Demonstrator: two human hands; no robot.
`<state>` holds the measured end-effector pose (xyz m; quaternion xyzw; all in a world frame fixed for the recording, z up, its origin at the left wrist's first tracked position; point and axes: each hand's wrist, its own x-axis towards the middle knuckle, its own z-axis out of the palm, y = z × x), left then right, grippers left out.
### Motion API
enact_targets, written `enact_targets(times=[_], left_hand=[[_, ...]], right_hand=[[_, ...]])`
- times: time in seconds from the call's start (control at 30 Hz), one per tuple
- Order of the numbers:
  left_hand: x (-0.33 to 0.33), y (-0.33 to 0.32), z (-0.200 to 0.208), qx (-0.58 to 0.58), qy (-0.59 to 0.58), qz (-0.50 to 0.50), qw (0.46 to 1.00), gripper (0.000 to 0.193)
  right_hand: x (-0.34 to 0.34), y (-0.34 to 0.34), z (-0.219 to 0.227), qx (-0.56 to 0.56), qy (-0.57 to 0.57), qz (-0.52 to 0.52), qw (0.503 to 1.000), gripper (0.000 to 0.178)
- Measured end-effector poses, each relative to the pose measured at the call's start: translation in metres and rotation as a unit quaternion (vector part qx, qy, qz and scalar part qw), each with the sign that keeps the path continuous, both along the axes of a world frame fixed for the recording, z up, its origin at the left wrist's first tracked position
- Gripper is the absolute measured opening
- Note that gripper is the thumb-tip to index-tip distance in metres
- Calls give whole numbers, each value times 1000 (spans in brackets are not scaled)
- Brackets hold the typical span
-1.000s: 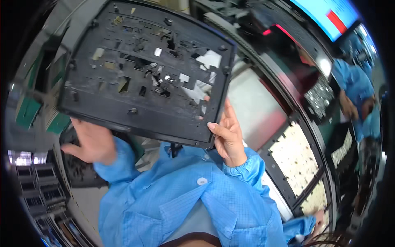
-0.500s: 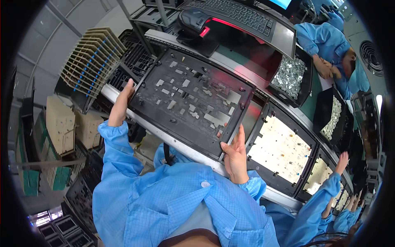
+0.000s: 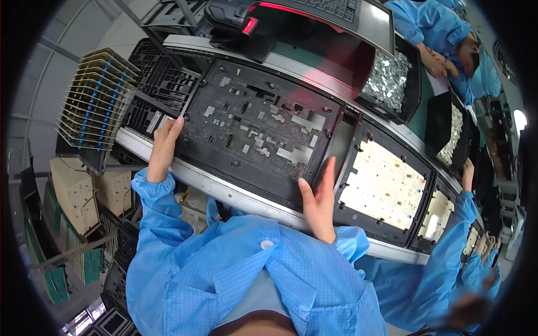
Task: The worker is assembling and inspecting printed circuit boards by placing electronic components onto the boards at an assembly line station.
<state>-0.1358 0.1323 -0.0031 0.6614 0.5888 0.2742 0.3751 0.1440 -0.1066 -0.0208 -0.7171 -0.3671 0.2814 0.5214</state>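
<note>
Tray [image 3: 259, 178] down on rail [image 3: 224, 192], looks placed; no board in it, vs. next tray [image 3: 352, 221] on right w/ board [image 3: 381, 182] seated; L hand [image 3: 164, 147] at left edge, can't tell if gripping; R hand [image 3: 319, 204] spread open at near right corner, nothing clasped.

I see open air above the black tray [image 3: 196, 143], between the left hand [image 3: 165, 143] and right hand [image 3: 319, 204]. To its right, only a narrow gap parts it from the next tray [image 3: 364, 218] — tight for fingers. 1 rack of boards [image 3: 95, 106] crowds the left; the scanner [image 3: 227, 17] obstructs the far side.
</note>
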Motion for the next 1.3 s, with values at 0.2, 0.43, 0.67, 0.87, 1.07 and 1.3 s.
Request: enact_targets(times=[0.2, 0.43, 0.67, 0.87, 1.07, 1.3], left_hand=[[9, -16, 2, -3, 97, -53, 994, 59], [-32, -31, 12, 125, 90, -81, 985, 65], [-173, 59, 12, 320, 153, 461, 813, 86], [-226, 61, 33, 298, 171, 412, 844, 69], [-218, 58, 45, 276, 237, 444, 819, 67], [-122, -65, 92, 401, 111, 504, 757, 55]], right_hand=[[-3, 2, 48, 155, -30, -118, 980, 65], [-17, 23, 56, 201, 24, -90, 975, 58], [-18, 21, 68, 189, 3, -60, 980, 47], [-19, 36, 66, 132, 9, 13, 991, 41], [-23, 38, 57, 148, 43, 67, 986, 40], [-64, 59, 98, 181, -58, 280, 941, 57]])
